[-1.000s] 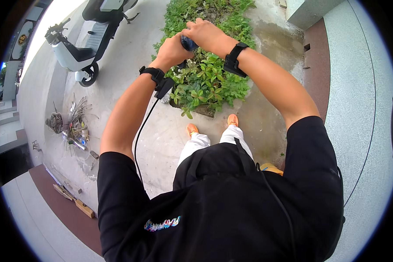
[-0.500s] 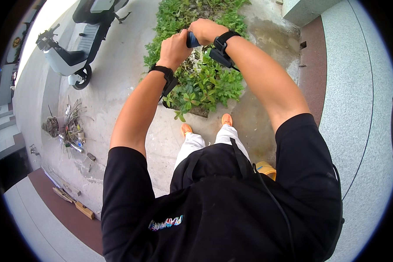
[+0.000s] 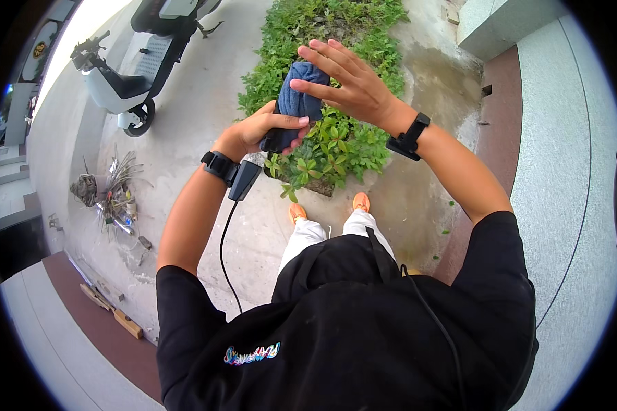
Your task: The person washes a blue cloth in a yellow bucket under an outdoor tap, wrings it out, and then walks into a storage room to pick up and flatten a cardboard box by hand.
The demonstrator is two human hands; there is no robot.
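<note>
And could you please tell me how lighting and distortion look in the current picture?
Head view: white glare upper left, beyond the scooter; head view: bowed grey slab at right; head view: blue cloth in the left hand, fairly sharp.

Dk blue cloth [image 3: 298,94], wrinkled, bunched, held abv grn plants [image 3: 336,156]

There are two hands [image 3: 356,89], two shoes [image 3: 361,203], apparently one cloth [image 3: 297,94].

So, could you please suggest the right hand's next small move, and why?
I'd perhaps close the right hand on the upper part of the blue cloth: that hand is spread open beside it, while the left hand grips lower down.
</note>
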